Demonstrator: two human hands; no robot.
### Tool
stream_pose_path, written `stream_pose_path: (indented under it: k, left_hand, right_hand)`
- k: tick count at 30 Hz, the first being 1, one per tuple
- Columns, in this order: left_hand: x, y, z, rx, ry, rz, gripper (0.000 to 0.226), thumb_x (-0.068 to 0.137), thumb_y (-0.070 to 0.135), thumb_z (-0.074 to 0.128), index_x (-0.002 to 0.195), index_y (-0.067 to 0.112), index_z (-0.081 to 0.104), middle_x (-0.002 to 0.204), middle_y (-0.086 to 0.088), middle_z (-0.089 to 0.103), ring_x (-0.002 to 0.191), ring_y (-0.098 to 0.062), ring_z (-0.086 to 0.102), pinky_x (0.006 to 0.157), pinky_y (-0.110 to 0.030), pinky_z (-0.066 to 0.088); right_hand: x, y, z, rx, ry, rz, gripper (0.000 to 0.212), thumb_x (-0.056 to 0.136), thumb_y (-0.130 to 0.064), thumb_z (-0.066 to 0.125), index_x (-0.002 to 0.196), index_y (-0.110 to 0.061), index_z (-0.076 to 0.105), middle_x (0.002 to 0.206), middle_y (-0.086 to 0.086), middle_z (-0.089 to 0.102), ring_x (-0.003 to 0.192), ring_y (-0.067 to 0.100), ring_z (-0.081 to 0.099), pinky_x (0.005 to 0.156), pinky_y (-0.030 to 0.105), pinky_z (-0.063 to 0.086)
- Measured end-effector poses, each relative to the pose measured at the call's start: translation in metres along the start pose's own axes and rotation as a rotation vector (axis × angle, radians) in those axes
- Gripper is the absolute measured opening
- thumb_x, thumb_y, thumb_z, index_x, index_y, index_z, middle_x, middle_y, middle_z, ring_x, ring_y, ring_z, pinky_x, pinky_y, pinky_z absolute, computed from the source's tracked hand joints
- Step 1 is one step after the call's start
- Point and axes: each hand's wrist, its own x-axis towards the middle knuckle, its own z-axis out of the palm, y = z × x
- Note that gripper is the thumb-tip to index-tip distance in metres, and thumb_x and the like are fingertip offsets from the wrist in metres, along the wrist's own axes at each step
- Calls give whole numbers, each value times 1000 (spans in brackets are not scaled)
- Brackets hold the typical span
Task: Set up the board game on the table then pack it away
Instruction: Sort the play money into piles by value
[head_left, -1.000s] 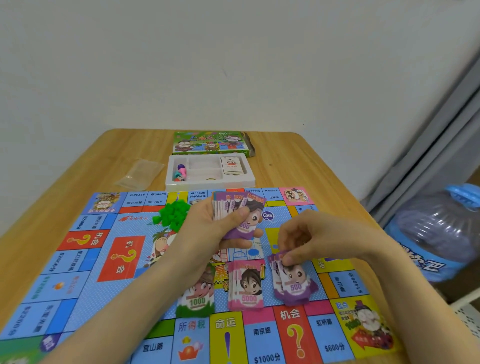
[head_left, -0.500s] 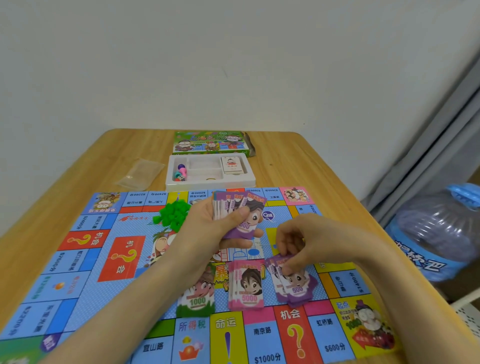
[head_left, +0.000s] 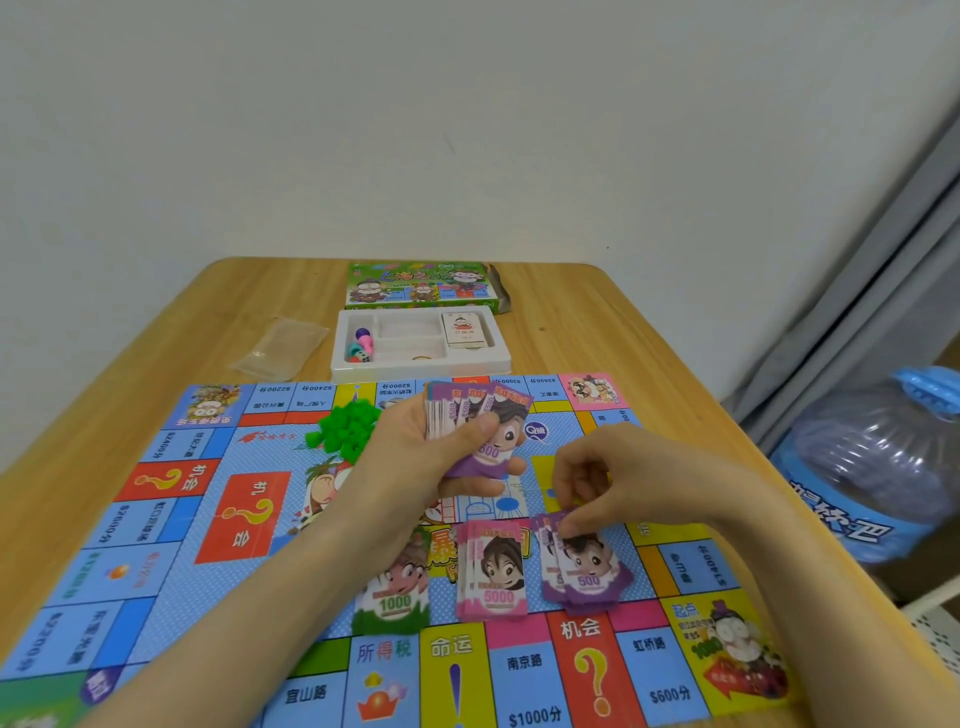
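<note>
A note has been lowered onto the 500 pile on the board; its top edge is still pinched by the right hand. The remaining wad is gripped, fanned, by the left hand. Money sorting is judged unfinished.

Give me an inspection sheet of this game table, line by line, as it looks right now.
Surface: wooden table, mostly covered by the unfolded game board.
Job's things: 1000 pile, 5000 pile and 500 pile side by side on the board; green houses heaped at its far side; white tray beyond it, holding cards and pawns; game box behind the tray.
Clutter: plastic bag left of the tray.
Hands: left hand grips a fan of 500 notes; right hand pinches the 500 pile's top edge.
Cables: nothing seen.
Surroundings: white wall, grey curtain, blue water bottle at right.
</note>
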Motion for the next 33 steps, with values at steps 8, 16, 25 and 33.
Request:
stream_pose_path:
  k: [8, 16, 25, 33]
  left_hand:
    - [-1, 1, 0, 37, -24, -31, 17, 85, 10, 61, 102, 8, 62, 83, -8, 75, 67, -20, 72, 45, -18, 53]
    - [-1, 0, 0, 128, -41, -58, 26, 78, 7, 68, 104, 6, 63, 82, -8, 75, 67, -23, 73, 45, -20, 53]
    - [-2, 0, 6, 31, -120, -135, 22, 87, 18, 57, 104, 5, 62, 84, -13, 74, 70, -22, 73, 54, -21, 56]
    - [1, -2, 2, -40, -61, -139, 16, 98, 7, 46, 109, 6, 58, 92, -11, 75, 80, -26, 73, 61, -25, 59]
  right_hand:
    - [-1, -3, -2, 62, 181, -49, 15, 89, -28, 61, 76, -21, 64, 68, 1, 58, 59, 3, 46, 55, 17, 36]
    - [-2, -20, 0, 544, 355, -227, 23, 91, -25, 50, 90, -4, 59, 73, 6, 63, 62, 12, 60, 57, 24, 47]
    - [7, -19, 7, 555, 513, -266, 18, 81, 1, 67, 75, -13, 58, 67, 3, 64, 56, 7, 59, 51, 15, 45]
    - [-3, -18, -8, 638, 576, -98, 13, 89, -12, 59, 77, -12, 65, 72, 7, 69, 65, 16, 60, 54, 21, 44]
